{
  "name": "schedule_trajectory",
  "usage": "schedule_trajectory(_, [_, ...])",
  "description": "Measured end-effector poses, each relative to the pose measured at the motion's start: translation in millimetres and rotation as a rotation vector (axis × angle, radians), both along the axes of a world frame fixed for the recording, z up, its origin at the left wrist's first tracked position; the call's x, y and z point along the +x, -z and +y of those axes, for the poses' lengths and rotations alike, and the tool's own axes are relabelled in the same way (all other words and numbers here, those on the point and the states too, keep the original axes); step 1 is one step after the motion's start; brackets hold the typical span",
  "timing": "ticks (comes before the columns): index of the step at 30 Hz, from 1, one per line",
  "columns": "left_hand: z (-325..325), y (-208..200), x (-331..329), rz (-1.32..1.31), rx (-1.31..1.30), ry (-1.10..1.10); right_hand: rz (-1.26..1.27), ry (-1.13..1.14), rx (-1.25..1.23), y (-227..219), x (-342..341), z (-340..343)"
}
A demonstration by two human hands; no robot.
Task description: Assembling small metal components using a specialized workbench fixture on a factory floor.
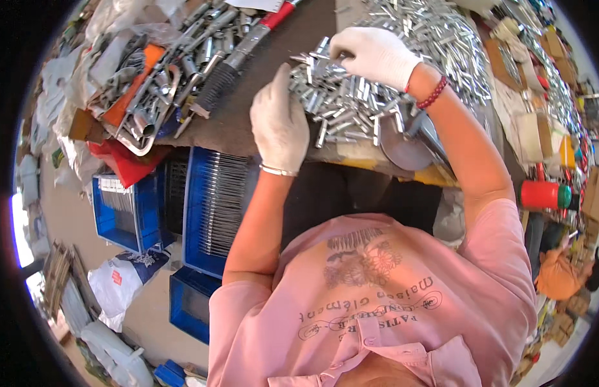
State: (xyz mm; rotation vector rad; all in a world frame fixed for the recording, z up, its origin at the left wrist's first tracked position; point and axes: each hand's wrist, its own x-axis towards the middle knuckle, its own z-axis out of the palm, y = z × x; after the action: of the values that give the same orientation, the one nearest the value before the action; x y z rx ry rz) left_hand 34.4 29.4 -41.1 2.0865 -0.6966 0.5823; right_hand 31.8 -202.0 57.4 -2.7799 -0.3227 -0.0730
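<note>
A large heap of short silvery metal tubes (351, 103) covers the workbench (248, 97) in front of me. My left hand (280, 126), in a white glove, is at the heap's left edge with its fingers stretched forward and nothing visible in them. Above the heap, my right hand (375, 57), also gloved in white, has its fingers curled together, the tips pointing left. Loose tubes lie close to those fingertips. Whether one is between them I cannot make out, as the curled fingers hide the inside of the hand.
A steel tool with a red grip (277, 14) lies left of the heap, beside assorted metal parts and an orange strip (135, 87). Below the bench edge, a blue crate (193, 213) holds rows of thin metal rods. A round grey dish (406, 148) is near my right forearm.
</note>
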Motion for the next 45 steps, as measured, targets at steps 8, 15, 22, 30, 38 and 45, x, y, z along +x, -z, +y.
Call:
schedule_trajectory(8, [6.6,11.0,4.4,-0.145,0.114,0.054,-0.246,0.078,0.038,-5.0,-122.4,18.1])
schedule_trajectory(15, [-8.6,-26.9,-61.7,-0.066,0.188,0.358,-0.301,0.267,0.263,20.2,-249.2,-1.8])
schedule_trajectory(22, [13.2,-7.0,-57.1,-0.048,0.270,0.142,-0.293,0.593,0.288,24.6,-308.0,-46.5])
schedule_trajectory(30, [-12.9,-35.6,-87.1,-0.129,0.440,0.236,-0.057,1.122,-0.005,39.2,-322.3,-195.6])
schedule_trajectory(38, [-14.2,-61.2,-84.7,-0.158,0.637,0.260,0.108,1.047,0.015,56.8,-322.4,-219.2])
schedule_trajectory(45, [-9.2,-55.1,-79.0,0.213,0.261,0.340,-0.305,0.866,-0.184,9.5,-371.8,-189.8])
